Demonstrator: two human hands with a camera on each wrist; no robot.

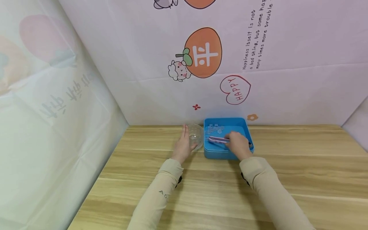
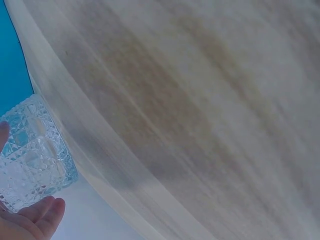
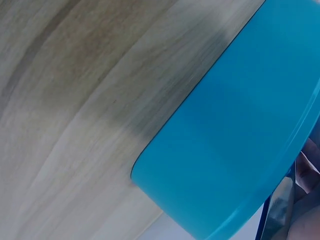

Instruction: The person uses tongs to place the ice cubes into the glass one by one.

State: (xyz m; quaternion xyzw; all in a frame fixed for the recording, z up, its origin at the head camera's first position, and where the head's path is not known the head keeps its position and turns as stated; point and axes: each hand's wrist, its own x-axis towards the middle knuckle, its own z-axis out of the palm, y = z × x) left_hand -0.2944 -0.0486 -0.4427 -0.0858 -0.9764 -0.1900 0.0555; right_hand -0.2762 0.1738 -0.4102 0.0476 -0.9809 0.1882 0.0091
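A clear, faceted glass bowl (image 1: 196, 134) stands on the table against the left side of a blue box (image 1: 219, 154). My left hand (image 1: 182, 145) holds the bowl from its left, fingers along the far side and thumb at the near side; the left wrist view shows the patterned glass (image 2: 37, 155) between them. Over the box, my right hand (image 1: 238, 143) grips pink-and-purple tongs (image 1: 218, 140), their tip pointing left inside it. Several small clear pieces (image 1: 214, 128) lie in the box's far left part. Whether the tongs' tip holds a piece cannot be made out.
The wood-grain table (image 1: 201, 195) carries the box and bowl near its back edge. A white printed sheet (image 1: 161, 99) rises right behind them, and another sheet (image 1: 95, 134) borders the left side. A small dark item (image 1: 249, 144) shows at the box's right rim.
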